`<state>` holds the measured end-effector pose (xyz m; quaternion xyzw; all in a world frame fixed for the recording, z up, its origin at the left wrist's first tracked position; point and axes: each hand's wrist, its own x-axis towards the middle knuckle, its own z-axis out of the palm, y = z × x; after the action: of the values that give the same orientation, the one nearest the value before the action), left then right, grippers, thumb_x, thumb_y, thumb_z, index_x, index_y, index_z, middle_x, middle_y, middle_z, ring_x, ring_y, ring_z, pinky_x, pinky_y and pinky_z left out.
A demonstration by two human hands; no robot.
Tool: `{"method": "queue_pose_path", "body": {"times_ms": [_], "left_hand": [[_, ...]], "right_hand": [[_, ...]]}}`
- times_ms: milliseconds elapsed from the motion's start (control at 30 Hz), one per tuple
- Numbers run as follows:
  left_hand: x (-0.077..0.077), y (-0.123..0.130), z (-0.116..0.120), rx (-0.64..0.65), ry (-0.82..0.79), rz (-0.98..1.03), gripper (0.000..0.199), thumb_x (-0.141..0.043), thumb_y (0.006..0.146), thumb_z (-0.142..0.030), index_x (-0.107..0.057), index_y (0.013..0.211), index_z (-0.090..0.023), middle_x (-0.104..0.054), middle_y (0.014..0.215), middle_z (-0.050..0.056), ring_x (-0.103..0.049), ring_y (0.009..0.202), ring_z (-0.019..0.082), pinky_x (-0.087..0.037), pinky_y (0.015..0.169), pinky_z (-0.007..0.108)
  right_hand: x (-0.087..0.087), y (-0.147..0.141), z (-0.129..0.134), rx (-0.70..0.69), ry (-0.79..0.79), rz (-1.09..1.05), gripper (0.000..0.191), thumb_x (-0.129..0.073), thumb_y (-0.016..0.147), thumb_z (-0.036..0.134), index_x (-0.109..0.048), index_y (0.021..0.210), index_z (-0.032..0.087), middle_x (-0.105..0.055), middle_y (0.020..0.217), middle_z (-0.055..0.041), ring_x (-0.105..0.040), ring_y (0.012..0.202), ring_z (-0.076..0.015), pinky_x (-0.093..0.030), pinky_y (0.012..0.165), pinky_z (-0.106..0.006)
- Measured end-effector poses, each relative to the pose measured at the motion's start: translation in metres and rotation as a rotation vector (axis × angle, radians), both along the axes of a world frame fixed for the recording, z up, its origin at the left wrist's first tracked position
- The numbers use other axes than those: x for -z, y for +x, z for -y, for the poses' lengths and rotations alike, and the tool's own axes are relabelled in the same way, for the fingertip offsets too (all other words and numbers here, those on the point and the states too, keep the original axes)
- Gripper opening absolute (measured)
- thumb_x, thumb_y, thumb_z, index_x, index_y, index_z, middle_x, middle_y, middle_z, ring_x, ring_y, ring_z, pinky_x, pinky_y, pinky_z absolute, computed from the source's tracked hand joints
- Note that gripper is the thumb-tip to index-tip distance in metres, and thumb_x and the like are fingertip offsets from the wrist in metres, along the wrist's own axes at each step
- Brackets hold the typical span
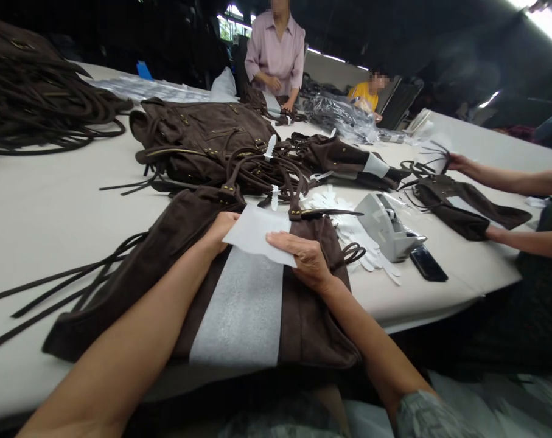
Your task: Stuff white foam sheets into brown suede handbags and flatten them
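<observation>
A dark brown handbag (pixel 312 304) lies on the table before me, its strap handles pointing away and its long tassels trailing left. Down its front runs a strip of white foam sheet (pixel 239 304), whose upper end is folded over as a white flap (pixel 252 228). At the flap's left edge, my left hand (pixel 221 232) is closed, its fingertips partly tucked behind the sheet. My right hand (pixel 305 258) grips the flap's right side, fingers lying on top and thumb out of sight below. A white plastic tag (pixel 274 198) hangs by the handles.
Finished-looking brown bags (pixel 207 131) are piled just beyond. To the right sit white tags (pixel 349 228), a grey tape dispenser (pixel 387 225) and a black phone (pixel 427 263). A co-worker's hands (pixel 458 162) handle another bag at right; a person in pink (pixel 276 55) stands across the table.
</observation>
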<state>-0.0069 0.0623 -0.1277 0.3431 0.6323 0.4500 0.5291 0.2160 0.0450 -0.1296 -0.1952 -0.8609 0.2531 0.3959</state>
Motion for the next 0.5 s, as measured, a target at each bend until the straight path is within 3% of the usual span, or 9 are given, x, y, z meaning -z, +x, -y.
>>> {"method": "queue_pose_path", "body": {"times_ms": [133, 267, 400, 500], "left_hand": [[0.004, 0.002, 0.001, 0.002, 0.056, 0.001, 0.036, -0.086, 0.062, -0.038, -0.068, 0.076, -0.01, -0.067, 0.064, 0.002, -0.06, 0.054, 0.014, -0.05, 0.055, 0.026], [0.007, 0.005, 0.001, -0.034, 0.116, 0.006, 0.052, -0.092, 0.04, -0.039, -0.071, 0.076, -0.009, -0.068, 0.061, 0.005, -0.061, 0.053, 0.019, -0.048, 0.052, 0.028], [0.01, 0.006, -0.002, -0.063, 0.131, -0.005, 0.053, -0.091, 0.041, -0.042, -0.072, 0.079, -0.01, -0.067, 0.059, 0.004, -0.06, 0.052, 0.018, -0.047, 0.051, 0.026], [0.013, 0.005, -0.009, -0.08, 0.098, -0.02, 0.046, -0.087, 0.058, -0.045, -0.07, 0.08, -0.009, -0.064, 0.059, 0.003, -0.059, 0.052, 0.016, -0.047, 0.051, 0.026]], "right_hand": [[0.006, -0.003, -0.005, -0.104, -0.031, 0.099, 0.057, -0.043, 0.08, -0.009, -0.073, 0.114, 0.027, -0.069, 0.122, 0.0001, -0.063, 0.119, -0.0157, -0.041, 0.115, -0.043], [0.008, -0.002, -0.011, -0.128, -0.118, 0.152, 0.052, -0.049, 0.076, -0.006, -0.076, 0.106, 0.026, -0.071, 0.118, -0.0005, -0.062, 0.121, -0.0182, -0.039, 0.115, -0.045], [0.006, -0.001, -0.012, -0.176, -0.234, 0.105, 0.042, -0.052, 0.077, 0.0, -0.077, 0.099, 0.026, -0.073, 0.112, -0.0003, -0.065, 0.117, -0.0196, -0.037, 0.115, -0.049], [0.007, -0.003, -0.012, -0.216, -0.323, 0.051, 0.036, -0.053, 0.077, 0.003, -0.078, 0.094, 0.024, -0.075, 0.106, -0.001, -0.068, 0.111, -0.0192, -0.038, 0.114, -0.048]]}}
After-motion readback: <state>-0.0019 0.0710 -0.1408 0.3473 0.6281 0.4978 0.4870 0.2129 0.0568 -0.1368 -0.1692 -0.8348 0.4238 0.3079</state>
